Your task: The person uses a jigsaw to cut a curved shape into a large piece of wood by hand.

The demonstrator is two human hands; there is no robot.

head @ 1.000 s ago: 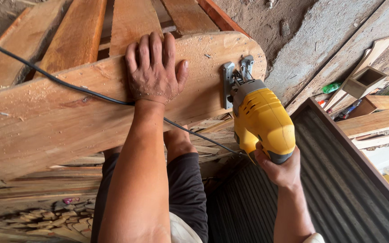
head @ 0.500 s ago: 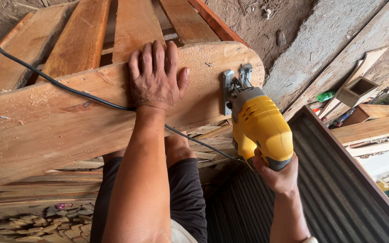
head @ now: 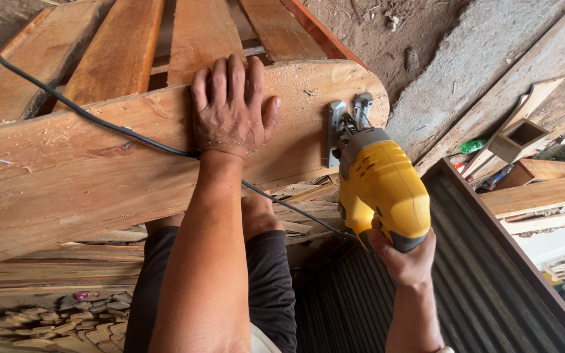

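Our left hand (head: 231, 108) lies flat on the board (head: 86, 176) at upper centre of the frame, palm down, fingers straight and close together pointing toward the top edge, thumb splayed out to the right; sawdust specks cover its back. The board is pale, rough-sawn wood dusted with sawdust, and its long axis runs from lower left to upper right across the frame, ending in a rounded corner at upper right. Our right hand (head: 405, 256) grips the rear of the jigsaw (head: 379, 186) at centre right, fingers wrapped around the dark underside of its yellow body; we cannot tell how the fingertips sit, as the tool hides them. The jigsaw's long axis runs from lower right up and slightly left, its nose aimed at the top of the frame, and its grey metal shoe (head: 335, 131) rests on the board near the rounded end, just right of our left hand but apart from it. A black cord (head: 67, 104) snakes from the upper left corner across the board, passes under our left wrist and runs on to the saw's rear. Behind the board, reddish-brown planks (head: 122, 52) lie side by side, pointing up the frame. Dark corrugated sheet (head: 492, 281) fills the lower right, ribbed and framed by a rusty edge. At far right a small open wooden box (head: 521, 138) sits among timber offcuts, and wood scraps (head: 53, 320) pile at lower left.
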